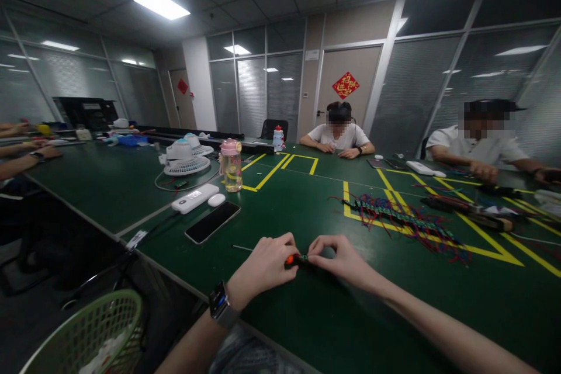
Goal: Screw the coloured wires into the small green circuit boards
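Note:
My left hand [269,263], with a watch on its wrist, is closed around what looks like a screwdriver. Its orange and black end [290,259] pokes out by the fingertips, and a thin metal shaft [242,248] shows on the hand's other side. Opposite it, my right hand [339,257] pinches a tiny green circuit board [304,258] between thumb and forefinger. The fingertips of both hands almost meet over the green table [372,327]. Most of the board is covered by my fingers.
Left of my hands lie a phone [213,222], a white power bank [195,198] and a pink-lidded bottle [231,166]. A bundle of wired boards [403,217] lies to the right on yellow tape. A green basket [127,310] stands below the table edge. Other people sit around.

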Motion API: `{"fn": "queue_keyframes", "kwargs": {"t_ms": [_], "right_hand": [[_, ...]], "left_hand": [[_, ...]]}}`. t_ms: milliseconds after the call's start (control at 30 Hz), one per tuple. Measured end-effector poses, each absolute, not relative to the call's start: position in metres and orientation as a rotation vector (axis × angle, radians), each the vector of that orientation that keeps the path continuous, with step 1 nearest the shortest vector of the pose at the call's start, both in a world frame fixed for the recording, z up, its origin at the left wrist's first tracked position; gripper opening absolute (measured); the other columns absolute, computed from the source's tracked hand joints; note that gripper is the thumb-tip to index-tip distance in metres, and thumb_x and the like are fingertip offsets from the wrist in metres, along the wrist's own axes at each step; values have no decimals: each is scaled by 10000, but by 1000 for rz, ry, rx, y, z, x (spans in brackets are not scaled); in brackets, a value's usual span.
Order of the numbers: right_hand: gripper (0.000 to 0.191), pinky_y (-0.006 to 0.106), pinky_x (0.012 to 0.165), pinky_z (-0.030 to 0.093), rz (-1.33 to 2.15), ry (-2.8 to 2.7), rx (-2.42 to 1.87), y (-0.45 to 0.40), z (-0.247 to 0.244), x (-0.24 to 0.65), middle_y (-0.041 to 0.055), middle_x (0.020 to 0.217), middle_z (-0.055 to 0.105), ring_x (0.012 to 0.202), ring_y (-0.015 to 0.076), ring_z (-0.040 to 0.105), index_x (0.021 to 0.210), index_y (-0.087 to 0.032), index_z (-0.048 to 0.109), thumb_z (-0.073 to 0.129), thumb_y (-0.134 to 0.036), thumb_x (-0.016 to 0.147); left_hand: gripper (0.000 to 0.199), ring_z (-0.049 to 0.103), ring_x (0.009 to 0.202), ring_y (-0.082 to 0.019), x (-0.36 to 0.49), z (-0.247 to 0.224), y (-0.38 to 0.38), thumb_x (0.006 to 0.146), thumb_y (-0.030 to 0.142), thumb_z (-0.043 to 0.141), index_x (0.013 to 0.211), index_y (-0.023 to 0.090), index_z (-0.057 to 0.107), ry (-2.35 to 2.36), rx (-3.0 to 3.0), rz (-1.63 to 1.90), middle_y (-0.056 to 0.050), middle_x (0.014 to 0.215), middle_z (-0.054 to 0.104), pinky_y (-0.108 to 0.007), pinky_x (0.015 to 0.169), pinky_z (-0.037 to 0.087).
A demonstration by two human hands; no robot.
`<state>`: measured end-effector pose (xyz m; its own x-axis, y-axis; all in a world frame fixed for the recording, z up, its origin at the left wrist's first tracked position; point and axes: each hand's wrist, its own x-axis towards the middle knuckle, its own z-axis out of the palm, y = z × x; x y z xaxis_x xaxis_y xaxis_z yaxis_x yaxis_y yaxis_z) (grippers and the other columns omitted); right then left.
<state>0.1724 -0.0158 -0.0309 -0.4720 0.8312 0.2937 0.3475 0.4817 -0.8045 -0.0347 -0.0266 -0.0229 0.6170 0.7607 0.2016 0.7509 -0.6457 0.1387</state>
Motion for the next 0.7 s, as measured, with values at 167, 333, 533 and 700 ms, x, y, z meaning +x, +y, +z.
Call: {"fn": "queue_keyframes", "kwargs": {"t_ms": [167,333,533,700], "right_hand": [[155,240,605,462,1216,-1818,-988,-10,-37,173,35,725,673,638,127,599,647,-121,647,685,-259,707],[208,240,586,465,1221,-1848,-1006,-7,-50,170,42,723,673,629,126,592,663,-117,660,695,-319,696],[282,294,685,491,1005,-1924,-1148,-30,-38,206,78,783,685,748,189,627,648,-132,653,659,-399,739],[396,322,738,511,807,-1823,-1393,-57,-43,294,110,806,692,813,245,649,626,-166,674,618,-544,731]], "left_hand": [[308,580,784,-125,-42,-14,-31,814,396,532,1070,247,619,1357,2739,727,-19,1055,549,-243,669,429],[311,572,760,-130,-53,-19,-27,856,381,457,1039,200,632,1426,2667,1110,-50,989,566,-260,673,442],[305,570,725,-145,-49,-24,-27,873,375,422,995,180,623,1522,2812,1075,-53,909,598,-264,615,421],[276,565,700,-164,-24,-28,-27,905,265,366,808,162,604,1599,3000,558,-50,771,601,-267,601,415]]}}
